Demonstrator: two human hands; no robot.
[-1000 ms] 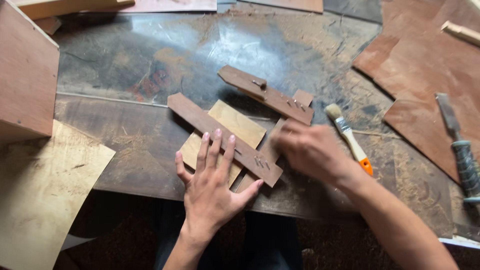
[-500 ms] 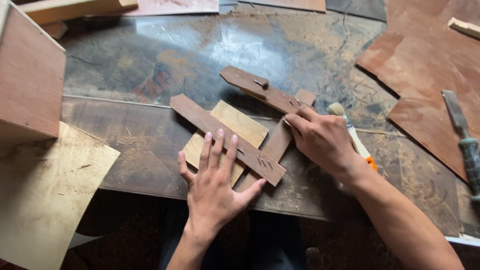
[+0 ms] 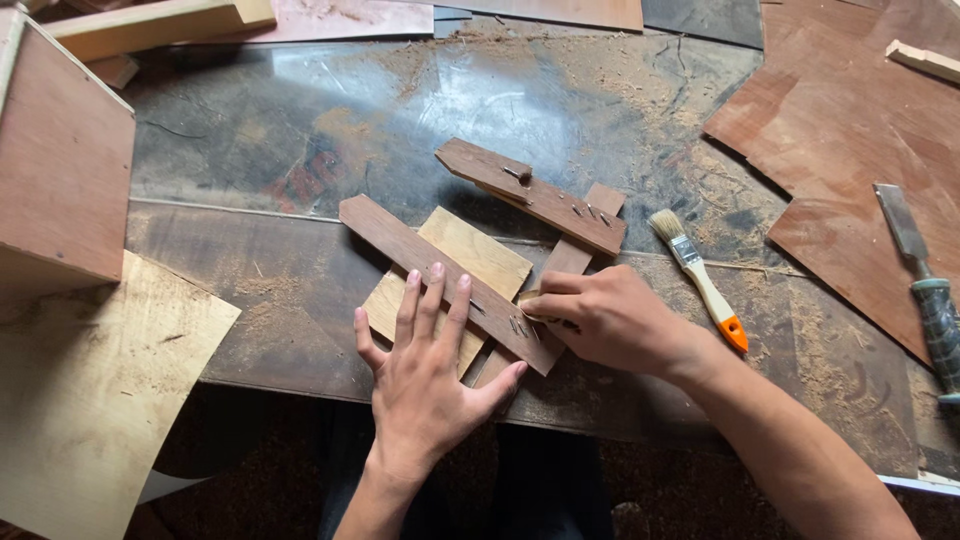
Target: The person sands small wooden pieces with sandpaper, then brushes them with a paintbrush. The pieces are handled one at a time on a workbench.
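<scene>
My left hand lies flat, fingers spread, pressing on a brown wooden strip and the pale plywood square under it. My right hand is curled beside it, pinching a small pale piece at the strip's near end, where several staples show. A second brown strip with a nail and staples lies raised across the far end of a third strip that runs under my right hand.
A paintbrush with an orange tip lies to the right. A chisel rests on reddish veneer sheets at far right. A wooden box and pale plywood sheet sit left. Sawdust covers the dark tabletop.
My right hand has moved left and nearer, from beside the paintbrush to the near end of the strip. My left hand has stayed pressed in place.
</scene>
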